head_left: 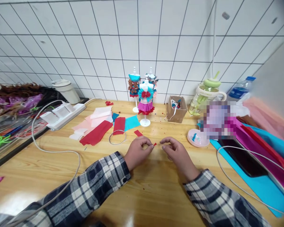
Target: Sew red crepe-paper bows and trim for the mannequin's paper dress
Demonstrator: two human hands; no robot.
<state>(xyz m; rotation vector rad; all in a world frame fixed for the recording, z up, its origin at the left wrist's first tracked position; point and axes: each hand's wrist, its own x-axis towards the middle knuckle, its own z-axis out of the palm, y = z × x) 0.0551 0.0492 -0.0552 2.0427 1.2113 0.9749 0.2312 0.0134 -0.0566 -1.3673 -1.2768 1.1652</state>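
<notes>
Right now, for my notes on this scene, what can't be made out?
All in the head view:
Red scrap in the left hand: full shape; too small, partly behind fingers.
Pixelated item: identity; masked.
Rear right mannequin: lower part; hidden by the front mannequin.
Right sleeve: upper part; cut off by the bottom edge.

Glossy yellow-brown wooden surface (161,195), spread with flat red fabric-like pieces (96,133), thin pale ring (110,137), small dressed mannequins on white stands (146,100), open brown cardboard box (176,115), round pale-pink dish (198,143).
</notes>
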